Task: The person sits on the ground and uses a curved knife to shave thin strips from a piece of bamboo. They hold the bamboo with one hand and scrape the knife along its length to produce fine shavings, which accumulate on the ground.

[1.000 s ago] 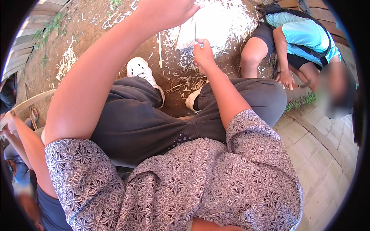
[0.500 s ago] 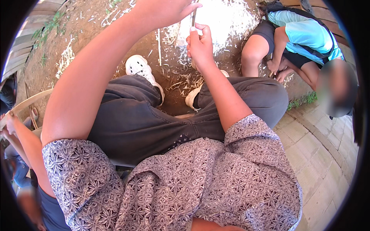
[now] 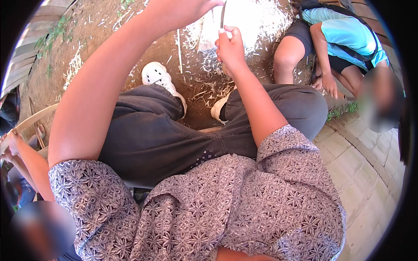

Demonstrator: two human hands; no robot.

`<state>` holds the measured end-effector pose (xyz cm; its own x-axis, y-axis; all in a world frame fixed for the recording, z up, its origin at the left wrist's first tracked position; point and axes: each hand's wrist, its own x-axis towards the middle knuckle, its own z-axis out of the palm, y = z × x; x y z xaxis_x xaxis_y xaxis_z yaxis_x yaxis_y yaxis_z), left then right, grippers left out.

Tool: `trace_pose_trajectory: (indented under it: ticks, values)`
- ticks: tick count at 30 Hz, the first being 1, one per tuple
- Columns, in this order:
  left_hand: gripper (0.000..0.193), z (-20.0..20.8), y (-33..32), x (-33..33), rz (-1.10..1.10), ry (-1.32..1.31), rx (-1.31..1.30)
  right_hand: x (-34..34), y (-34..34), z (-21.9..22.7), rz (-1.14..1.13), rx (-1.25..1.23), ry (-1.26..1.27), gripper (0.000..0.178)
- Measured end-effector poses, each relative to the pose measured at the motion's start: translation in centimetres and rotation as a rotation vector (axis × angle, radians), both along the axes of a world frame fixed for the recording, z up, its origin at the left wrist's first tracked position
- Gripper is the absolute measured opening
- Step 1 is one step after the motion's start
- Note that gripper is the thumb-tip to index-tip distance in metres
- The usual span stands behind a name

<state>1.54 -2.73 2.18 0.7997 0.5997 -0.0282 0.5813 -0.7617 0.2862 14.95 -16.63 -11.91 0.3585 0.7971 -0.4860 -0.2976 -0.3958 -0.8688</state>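
My right hand [image 3: 230,48] is closed around the handle of a knife, its thumb pressed up by the base of the blade. The narrow dark blade [image 3: 223,16] points up toward the top edge of the view and curves slightly. A bit of the pale handle [image 3: 224,68] shows below my fist. My left hand [image 3: 188,11] is at the top edge, left of the blade, its thumb stretched toward the blade tip. Its other fingers lie outside the picture, so whatever it may hold is hidden.
Pale shavings [image 3: 278,21] litter the brown soil around an overexposed white patch. At the right a person in a light blue shirt [image 3: 348,32] crouches close, hands low. At the left another person's hand grips a long curved pale strip [image 3: 37,115]. Paving [image 3: 348,174] lies lower right.
My right hand and the knife have shifted slightly right. The right-hand person's hand has moved lower and to the right. The left-hand person's head has come further into view.
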Motion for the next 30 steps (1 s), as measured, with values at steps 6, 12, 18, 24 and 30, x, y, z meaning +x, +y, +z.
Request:
trace_pose_trajectory:
  ticks: [6,12,18,24,30]
  values:
    - [0.04,-1.4,0.3,-0.4,-0.084,-0.188,0.008,-1.0,0.4,0.5,0.091,0.012,-0.077,0.026]
    - [0.036,-1.0,0.5,0.3,-0.085,-0.134,-0.057,0.7,-0.6,-1.8,0.14,-0.178,-0.256,0.029]
    - [0.036,-1.6,0.8,-0.1,-0.104,-0.192,-0.036,0.6,-0.7,-1.3,0.101,-0.189,-0.18,0.031]
    - [0.037,-1.2,0.4,-0.2,-0.048,-0.197,-0.003,0.1,0.3,0.0,0.089,-0.029,-0.152,0.031]
    - [0.036,-1.2,0.7,0.1,-0.062,-0.171,-0.034,1.6,-1.7,-4.8,0.166,-0.378,-0.426,0.037]
